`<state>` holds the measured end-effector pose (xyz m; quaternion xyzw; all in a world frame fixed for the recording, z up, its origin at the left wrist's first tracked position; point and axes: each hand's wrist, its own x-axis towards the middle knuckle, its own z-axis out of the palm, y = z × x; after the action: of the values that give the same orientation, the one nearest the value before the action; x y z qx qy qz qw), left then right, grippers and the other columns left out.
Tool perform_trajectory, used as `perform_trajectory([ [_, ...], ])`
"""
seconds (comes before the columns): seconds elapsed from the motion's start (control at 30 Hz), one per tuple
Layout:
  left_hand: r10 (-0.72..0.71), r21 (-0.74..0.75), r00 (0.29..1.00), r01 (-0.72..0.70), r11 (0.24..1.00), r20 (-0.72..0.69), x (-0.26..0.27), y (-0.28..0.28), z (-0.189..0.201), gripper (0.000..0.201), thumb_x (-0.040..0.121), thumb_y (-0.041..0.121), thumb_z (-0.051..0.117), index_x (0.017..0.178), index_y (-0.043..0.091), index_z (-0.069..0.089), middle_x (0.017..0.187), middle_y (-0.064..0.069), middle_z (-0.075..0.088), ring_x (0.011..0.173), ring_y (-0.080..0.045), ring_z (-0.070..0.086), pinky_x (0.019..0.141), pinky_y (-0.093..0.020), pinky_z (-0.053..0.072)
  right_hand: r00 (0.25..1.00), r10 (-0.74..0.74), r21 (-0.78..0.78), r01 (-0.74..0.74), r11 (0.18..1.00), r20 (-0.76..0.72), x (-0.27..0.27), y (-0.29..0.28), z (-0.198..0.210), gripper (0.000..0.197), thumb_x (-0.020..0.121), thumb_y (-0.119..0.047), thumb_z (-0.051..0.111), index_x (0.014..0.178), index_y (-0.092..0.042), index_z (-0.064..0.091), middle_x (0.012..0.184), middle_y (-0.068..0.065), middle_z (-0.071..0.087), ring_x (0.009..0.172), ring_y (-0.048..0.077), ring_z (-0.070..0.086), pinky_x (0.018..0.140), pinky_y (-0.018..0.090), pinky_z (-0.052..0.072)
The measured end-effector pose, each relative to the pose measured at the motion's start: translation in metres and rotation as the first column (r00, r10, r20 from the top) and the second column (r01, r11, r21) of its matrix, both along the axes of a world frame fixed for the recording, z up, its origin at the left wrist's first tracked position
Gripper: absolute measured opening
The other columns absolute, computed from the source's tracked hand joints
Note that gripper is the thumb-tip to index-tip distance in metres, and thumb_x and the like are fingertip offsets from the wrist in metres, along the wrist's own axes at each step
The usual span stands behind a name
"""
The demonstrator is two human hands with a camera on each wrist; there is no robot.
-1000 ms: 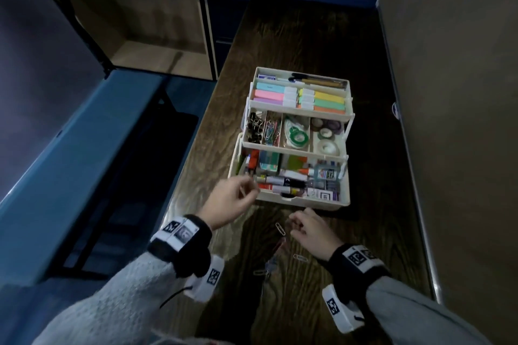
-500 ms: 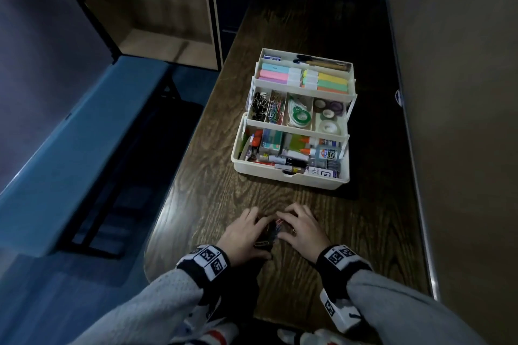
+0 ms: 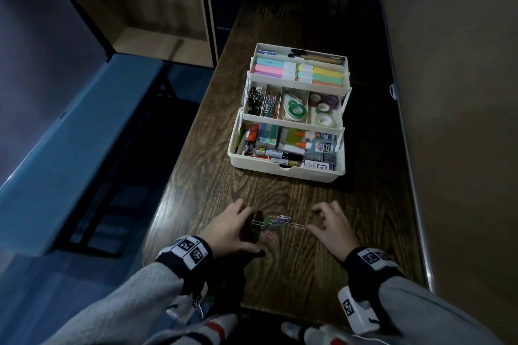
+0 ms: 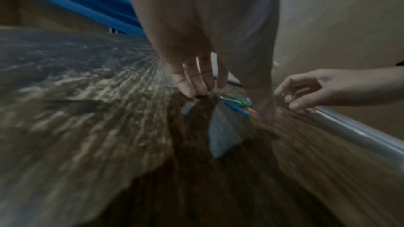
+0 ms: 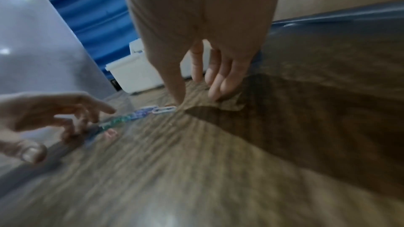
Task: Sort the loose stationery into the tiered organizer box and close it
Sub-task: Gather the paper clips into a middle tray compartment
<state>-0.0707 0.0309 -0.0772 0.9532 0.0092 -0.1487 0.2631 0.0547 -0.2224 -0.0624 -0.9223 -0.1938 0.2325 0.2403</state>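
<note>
The white tiered organizer box [image 3: 286, 169] stands open mid-table, its three tiers stepped back. The middle tier's second compartment holds paper clips [image 3: 271, 103]. A small heap of loose coloured paper clips [image 3: 276, 223] lies on the wood near the front edge, between my hands. My left hand [image 3: 238, 225] hovers over the heap's left end with loosely curled fingers [image 4: 192, 84] that touch the table and hold nothing. My right hand [image 3: 322, 221] is just right of the heap, fingers hanging relaxed, with its thumb tip [image 5: 178, 96] beside a white clip [image 5: 164, 110].
The dark wooden table [image 3: 308, 260] has a rounded near-left corner and a metal rim [image 3: 420, 232] along its right side, against a beige panel [image 3: 462, 120]. A blue bench [image 3: 70, 148] runs on the left. The box [image 5: 135, 73] also shows in the right wrist view.
My left hand came back from the box to the clips. Both hands cupped together over them and have now drawn apart, leaving the clips bunched between them.
</note>
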Motion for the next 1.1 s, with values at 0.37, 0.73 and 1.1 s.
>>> perform_trajectory([
  [0.37, 0.072, -0.072, 0.996, -0.068, 0.995, 0.05, 0.02, -0.014, 0.005, 0.031, 0.086, 0.028, 0.065, 0.11, 0.011, 0.055, 0.11, -0.005, 0.052, 0.101, -0.021, 0.054, 0.086, -0.033, 0.043, 0.998, 0.048, 0.121, -0.052, 0.991, 0.037, -0.014, 0.041, -0.004, 0.007, 0.085, -0.01, 0.067, 0.088, -0.004, 0.064, 0.092, 0.002, 0.051, 0.078, 0.013, 0.051, 0.075, 0.027, 0.046],
  [0.73, 0.167, -0.138, 0.985, -0.161, 0.977, 0.038, 0.009, -0.004, 0.0, 0.039, 0.079, 0.028, 0.072, 0.11, 0.014, 0.053, 0.112, -0.002, 0.048, 0.1, -0.019, 0.053, 0.086, -0.032, 0.045, 0.926, 0.343, -0.032, -0.342, 0.939, 0.155, -0.009, 0.05, -0.016, 0.051, 0.086, -0.03, 0.067, 0.134, -0.019, 0.053, 0.128, 0.001, 0.045, 0.121, 0.019, 0.039, 0.104, 0.03, 0.035],
  [1.1, 0.225, -0.111, 0.974, -0.222, 0.969, 0.015, -0.009, 0.008, 0.006, 0.036, 0.087, 0.028, 0.065, 0.118, 0.014, 0.052, 0.114, -0.001, 0.047, 0.1, -0.017, 0.052, 0.086, -0.027, 0.044, 0.807, 0.538, -0.23, -0.491, 0.84, 0.244, -0.012, 0.065, -0.013, 0.017, 0.098, -0.011, 0.041, 0.104, -0.007, 0.056, 0.113, 0.008, 0.049, 0.113, 0.023, 0.046, 0.09, 0.036, 0.045],
])
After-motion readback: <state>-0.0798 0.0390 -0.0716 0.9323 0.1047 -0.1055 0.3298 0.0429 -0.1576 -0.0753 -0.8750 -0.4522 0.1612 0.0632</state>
